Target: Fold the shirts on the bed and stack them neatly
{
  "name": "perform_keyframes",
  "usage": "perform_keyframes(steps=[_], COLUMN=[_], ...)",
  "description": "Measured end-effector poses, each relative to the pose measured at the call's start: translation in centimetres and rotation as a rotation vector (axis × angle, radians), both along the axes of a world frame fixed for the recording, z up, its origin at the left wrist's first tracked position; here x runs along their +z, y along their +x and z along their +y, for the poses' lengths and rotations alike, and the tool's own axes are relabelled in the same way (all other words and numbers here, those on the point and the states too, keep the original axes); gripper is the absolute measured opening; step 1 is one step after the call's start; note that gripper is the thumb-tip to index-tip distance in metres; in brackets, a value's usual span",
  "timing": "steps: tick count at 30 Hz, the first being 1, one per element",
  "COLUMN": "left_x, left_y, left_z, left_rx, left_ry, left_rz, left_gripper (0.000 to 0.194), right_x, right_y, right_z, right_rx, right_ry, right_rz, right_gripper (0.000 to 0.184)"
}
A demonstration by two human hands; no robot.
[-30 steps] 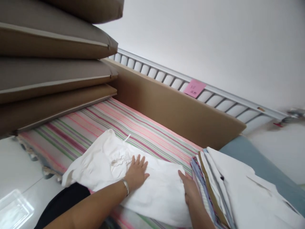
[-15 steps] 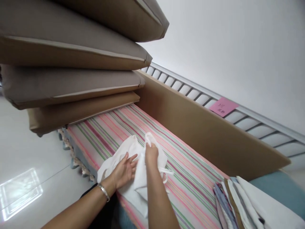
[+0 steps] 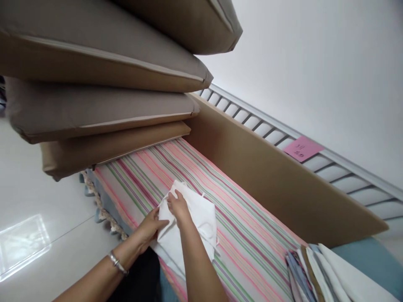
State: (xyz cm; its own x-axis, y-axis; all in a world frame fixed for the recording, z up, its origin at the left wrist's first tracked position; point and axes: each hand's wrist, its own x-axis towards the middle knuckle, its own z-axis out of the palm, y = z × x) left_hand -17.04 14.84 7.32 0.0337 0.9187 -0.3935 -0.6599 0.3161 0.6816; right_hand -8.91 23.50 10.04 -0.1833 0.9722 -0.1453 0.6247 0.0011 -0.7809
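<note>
A white garment [image 3: 201, 214] with thin straps lies partly folded on a striped cloth [image 3: 151, 167]. At its left edge, my left hand [image 3: 147, 228], a silver bangle on the wrist, has the thumb over the fabric and the fingers at its edge. My right hand [image 3: 178, 205] grips the garment near its upper left part, fingers bent on the fabric. My right forearm covers some of the garment's lower middle.
Thick grey-brown cushions [image 3: 126, 96] are stacked at the left. Behind the striped cloth runs a brown board [image 3: 261, 167], with a slatted rail bearing a pink note [image 3: 302, 149]. Folded clothes [image 3: 317, 268] lie at the lower right beside a teal surface [image 3: 371, 256].
The garment's left part has been folded over, making it more compact. My right hand has moved left, and my left hand, spread before, now closes at the edge. The view has shifted slightly.
</note>
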Motion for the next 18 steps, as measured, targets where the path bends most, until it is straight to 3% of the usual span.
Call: perform_keyframes(steps=[2,4,6,8,10,12,13,16,18], left_x=[-0.6,-1.2,-1.6,-1.6,-0.9,0.1,0.6,0.7,-0.5], left_y=[-0.5,-1.3,-2.2,-3.0,-3.2,-2.5,-1.8,1.2,2.6], left_z=[0.0,-0.2,-0.5,-0.9,-1.4,-1.7,-1.8,-1.3,-0.6], left_rx=[0.041,0.043,0.007,0.028,0.161,0.286,0.287,0.076,-0.056], left_ry=[-0.046,-0.055,-0.040,-0.019,0.076,0.272,0.390,0.621,0.588], left_rz=[0.110,0.175,0.243,0.439,0.776,1.105,1.224,1.456,1.589], left_gripper=[0.068,0.065,0.063,0.060,0.053,0.046,0.044,0.043,0.044], right_x=[2.0,3.7,4.1,2.8,0.1,-2.9,-4.3,-6.5,-6.6], right_y=[1.4,3.8,6.9,9.8,11.8,12.6,12.6,11.9,11.7], right_z=[-1.9,-3.4,-3.9,-3.5,-2.8,-2.4,-2.5,-3.0,-3.3], right_rx=[0.014,0.009,-0.017,-0.052,-0.064,-0.045,-0.029,0.000,0.008], right_ry=[0.041,0.209,0.382,0.441,0.405,0.326,0.293,0.257,0.255], right_rz=[0.072,0.088,-0.009,-0.217,-0.449,-0.647,-0.719,-0.820,-0.817], right_gripper=[0.048,0.043,0.047,0.054,0.056,0.051,0.049,0.048,0.049])
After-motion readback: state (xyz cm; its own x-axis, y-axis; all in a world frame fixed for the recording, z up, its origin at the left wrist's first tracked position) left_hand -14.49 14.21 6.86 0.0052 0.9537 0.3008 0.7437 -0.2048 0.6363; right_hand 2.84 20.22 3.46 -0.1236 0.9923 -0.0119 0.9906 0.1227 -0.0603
